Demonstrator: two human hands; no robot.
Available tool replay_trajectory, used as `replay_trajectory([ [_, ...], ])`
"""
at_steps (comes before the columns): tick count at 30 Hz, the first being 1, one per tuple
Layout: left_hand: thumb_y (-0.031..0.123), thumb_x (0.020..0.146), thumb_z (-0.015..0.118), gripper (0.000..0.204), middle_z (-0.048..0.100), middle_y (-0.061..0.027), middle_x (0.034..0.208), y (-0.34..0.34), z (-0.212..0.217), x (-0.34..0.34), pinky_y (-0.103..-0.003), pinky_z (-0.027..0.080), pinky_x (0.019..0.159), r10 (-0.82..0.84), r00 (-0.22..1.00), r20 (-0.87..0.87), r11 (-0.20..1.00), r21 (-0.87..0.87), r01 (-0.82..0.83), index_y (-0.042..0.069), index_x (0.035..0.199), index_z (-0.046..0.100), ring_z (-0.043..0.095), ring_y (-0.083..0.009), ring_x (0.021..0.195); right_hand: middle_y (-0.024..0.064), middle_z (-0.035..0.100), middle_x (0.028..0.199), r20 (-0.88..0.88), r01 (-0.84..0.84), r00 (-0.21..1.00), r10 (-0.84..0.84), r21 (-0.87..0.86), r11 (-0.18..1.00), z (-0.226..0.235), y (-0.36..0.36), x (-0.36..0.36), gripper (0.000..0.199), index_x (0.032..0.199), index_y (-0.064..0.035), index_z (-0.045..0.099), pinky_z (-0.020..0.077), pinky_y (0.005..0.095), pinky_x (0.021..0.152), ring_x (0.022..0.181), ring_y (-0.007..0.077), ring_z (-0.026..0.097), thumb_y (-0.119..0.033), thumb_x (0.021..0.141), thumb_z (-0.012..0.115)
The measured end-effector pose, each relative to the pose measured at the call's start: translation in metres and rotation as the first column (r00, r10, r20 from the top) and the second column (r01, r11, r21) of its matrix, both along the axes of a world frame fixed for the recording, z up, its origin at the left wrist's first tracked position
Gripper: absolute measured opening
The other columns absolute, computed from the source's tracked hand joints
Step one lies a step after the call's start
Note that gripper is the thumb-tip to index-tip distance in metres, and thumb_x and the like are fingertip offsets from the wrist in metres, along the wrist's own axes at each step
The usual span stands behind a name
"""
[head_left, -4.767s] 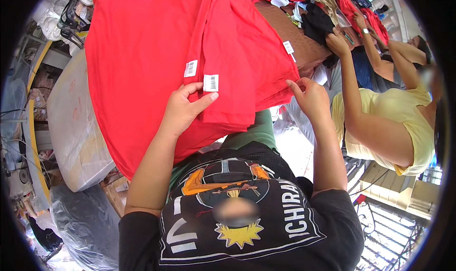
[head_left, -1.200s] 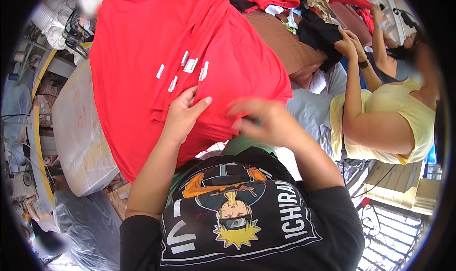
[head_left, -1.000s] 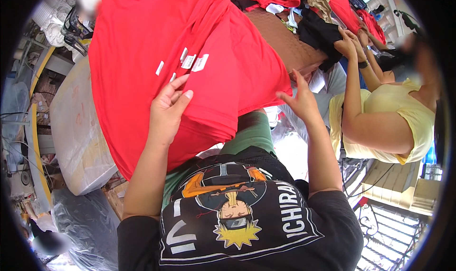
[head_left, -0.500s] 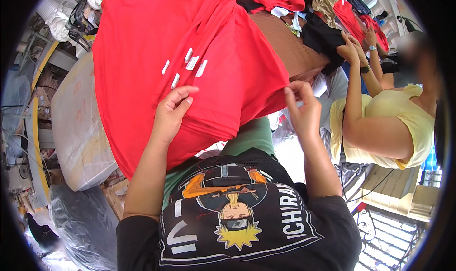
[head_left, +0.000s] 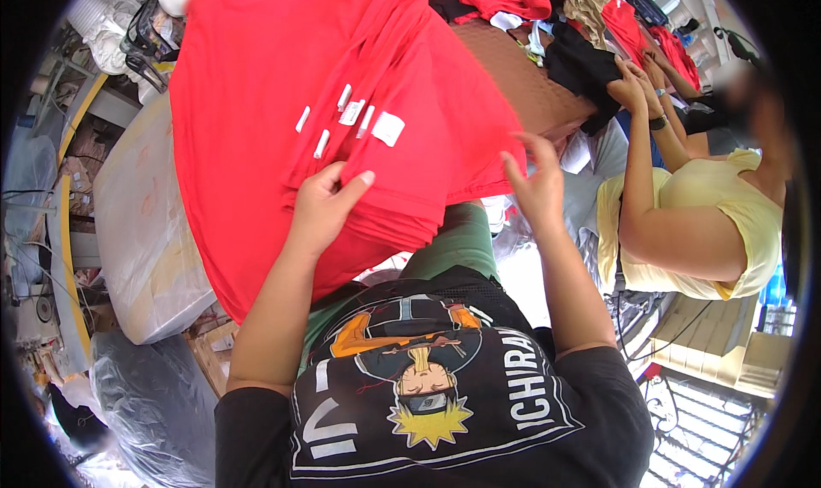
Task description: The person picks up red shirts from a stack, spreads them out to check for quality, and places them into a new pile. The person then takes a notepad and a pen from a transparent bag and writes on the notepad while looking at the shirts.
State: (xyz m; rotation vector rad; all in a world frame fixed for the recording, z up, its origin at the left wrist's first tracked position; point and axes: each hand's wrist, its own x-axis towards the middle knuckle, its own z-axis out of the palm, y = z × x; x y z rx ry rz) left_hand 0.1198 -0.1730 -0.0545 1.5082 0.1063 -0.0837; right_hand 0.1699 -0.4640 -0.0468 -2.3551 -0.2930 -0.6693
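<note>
A pile of red garments [head_left: 248, 94] in thin, smooth cloth lies spread in front of me, its layered lower edges fanned out towards my lap. Several small white labels [head_left: 387, 130] stick up from the folds. My left hand [head_left: 323, 207] rests over the near edges of the layers, below the labels, thumb and forefinger apart with no cloth visible between them. Just off the pile's right corner is my right hand [head_left: 539, 184]; its fingers are spread and hold nothing. The cloth edge beside it is slightly blurred.
A brown padded surface [head_left: 513, 69] carries more red and black clothing at the back right. To the right, a person in a yellow top [head_left: 693, 218] handles black cloth [head_left: 581, 65]. Plastic-wrapped bundles [head_left: 145, 223] stand at left.
My right hand has let go of the cloth's right corner and its fingers have spread. Another label, wider, now shows on the right. My left hand has shifted slightly right and nearer to me.
</note>
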Motion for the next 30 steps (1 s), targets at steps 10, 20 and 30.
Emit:
replay_trajectory([
  [10,0.005,0.092,0.055,0.030,0.062,-0.0017,0.107,-0.004,0.002,-0.003,-0.022,0.039,0.090,0.038,0.991,0.126,0.993,-0.115,-0.023,0.003,0.122,0.058,0.053,-0.0067,0.098,0.0127,0.063,0.065,-0.522,0.008,0.825,-0.216,-0.370,0.929,0.015,-0.029,-0.022,0.025,0.082,-0.0017,0.064,0.0492,0.0395,0.064,0.066,0.0321,0.064,-0.026,0.077,0.066],
  [20,0.018,0.087,0.065,0.022,0.061,-0.0039,0.093,-0.001,0.007,0.003,-0.025,0.043,0.080,-0.172,0.984,0.052,0.945,0.290,0.150,-0.001,0.098,0.066,0.055,-0.0103,0.086,0.0121,0.063,0.107,-0.120,-0.668,0.744,0.658,-0.089,0.739,0.034,0.095,-0.041,0.019,0.092,-0.0050,0.064,0.0515,0.0387,0.078,0.090,0.0305,0.063,-0.019,0.079,0.065],
  [30,0.015,0.088,0.063,0.022,0.062,-0.0026,0.095,0.000,0.001,0.003,-0.024,0.044,0.078,-0.123,0.992,-0.010,0.992,0.037,0.123,-0.003,0.100,0.064,0.055,-0.0074,0.085,0.0169,0.065,0.084,-0.577,0.122,0.772,-0.266,-0.277,0.953,-0.033,-0.049,-0.002,0.040,0.087,-0.0037,0.063,0.0496,0.0440,0.073,0.083,0.0342,0.064,-0.042,0.077,0.064],
])
